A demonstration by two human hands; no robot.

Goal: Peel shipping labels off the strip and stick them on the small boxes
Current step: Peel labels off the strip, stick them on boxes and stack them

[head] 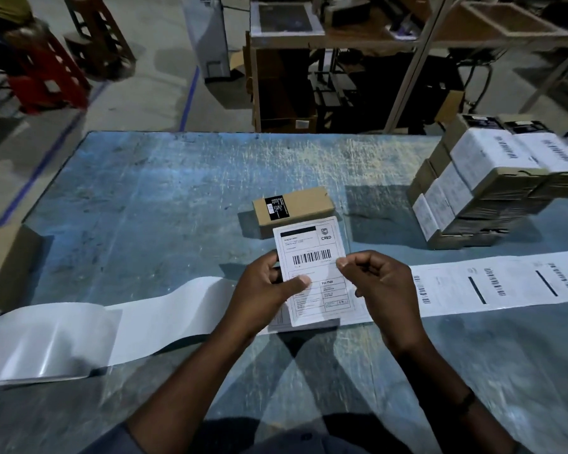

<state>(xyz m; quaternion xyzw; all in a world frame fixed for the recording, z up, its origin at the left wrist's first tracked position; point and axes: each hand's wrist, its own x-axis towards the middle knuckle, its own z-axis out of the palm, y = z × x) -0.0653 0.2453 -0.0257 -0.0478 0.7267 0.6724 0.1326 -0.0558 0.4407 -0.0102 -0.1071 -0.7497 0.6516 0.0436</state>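
While both hands hold one shipping label (pixel 312 267) upright over the middle of the frame, the worn blue table (pixel 145 198) fills most of the view below it. Its paint is scratched and rubbed to pale patches.

The left hand (pixel 266 290) grips the label's left side, thumb pressed on the printed face and fingers curled behind. The right hand (pixel 381 283) pinches the label's right edge between thumb and forefinger, with its other fingers curled in.

Just above the label a small brown box (pixel 292 208) with a black sticker lies flat on the table. The strip (pixel 505 286) runs across the table from the right edge of the frame, still carrying printed labels, and passes under the hands. To the left it continues as bare glossy backing (pixel 79 335), which buckles towards the lower left.

At the right of the frame stands a stack of boxes (pixel 479 191) with white labels on them. A large cardboard carton (pixel 4 267) sits at the left edge.

Beyond the table is a grey concrete floor (pixel 128 93) marked with a blue line (pixel 189 96). Red stools (pixel 46 70) stand at upper left, a white cabinet (pixel 207 37) at upper centre, and a dim shelving rack (pixel 341 44) holding cartons and equipment at upper right.
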